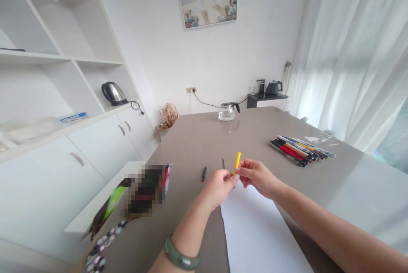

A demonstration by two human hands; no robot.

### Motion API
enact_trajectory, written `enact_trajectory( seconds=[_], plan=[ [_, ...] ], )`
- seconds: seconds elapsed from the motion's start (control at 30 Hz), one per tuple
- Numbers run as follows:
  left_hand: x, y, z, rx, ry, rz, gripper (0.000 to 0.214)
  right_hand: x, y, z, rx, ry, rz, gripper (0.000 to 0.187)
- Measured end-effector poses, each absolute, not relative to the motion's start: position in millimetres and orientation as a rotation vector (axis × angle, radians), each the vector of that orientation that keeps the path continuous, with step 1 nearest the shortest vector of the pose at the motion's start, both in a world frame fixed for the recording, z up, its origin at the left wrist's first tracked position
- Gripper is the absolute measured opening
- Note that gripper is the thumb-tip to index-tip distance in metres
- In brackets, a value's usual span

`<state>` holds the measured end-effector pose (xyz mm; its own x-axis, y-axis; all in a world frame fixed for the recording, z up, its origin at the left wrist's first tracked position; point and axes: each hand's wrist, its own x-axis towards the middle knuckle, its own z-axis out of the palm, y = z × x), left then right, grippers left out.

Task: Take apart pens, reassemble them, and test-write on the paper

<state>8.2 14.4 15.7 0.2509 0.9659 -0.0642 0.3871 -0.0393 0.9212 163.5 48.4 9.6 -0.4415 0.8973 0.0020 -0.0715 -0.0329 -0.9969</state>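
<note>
A yellow pen barrel (237, 161) stands nearly upright between my fingertips, above the far end of a sheet of white paper (255, 230). My right hand (258, 176) pinches the barrel near its lower part. My left hand (219, 188) is closed, its thumb and finger meeting the barrel's lower end; what lies inside that grip is hidden. Just beyond the left knuckles shows a thin dark stick (223, 163); I cannot tell whether it is held or lies on the table. A short black pen piece (204, 174) rests left of it.
A pile of pens (301, 150) lies on the table (191, 137) at the right, near white scraps (317, 138). At the far edge stands a glass pot (226, 112). A blurred dark pouch (146, 192) and a bead string (106, 239) are at the left.
</note>
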Motion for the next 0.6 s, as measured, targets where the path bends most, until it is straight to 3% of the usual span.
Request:
enact_trajectory(
  seconds=[0.37,0.6],
  plan=[
    [13,17,2,1.711,1.378,0.718,0.034,170,40,2,-1.008,-1.469,1.319,0.032],
    [21,12,19,1.529,1.176,0.751,0.029,171,37,4,-1.047,-1.442,1.178,0.033]
  ],
)
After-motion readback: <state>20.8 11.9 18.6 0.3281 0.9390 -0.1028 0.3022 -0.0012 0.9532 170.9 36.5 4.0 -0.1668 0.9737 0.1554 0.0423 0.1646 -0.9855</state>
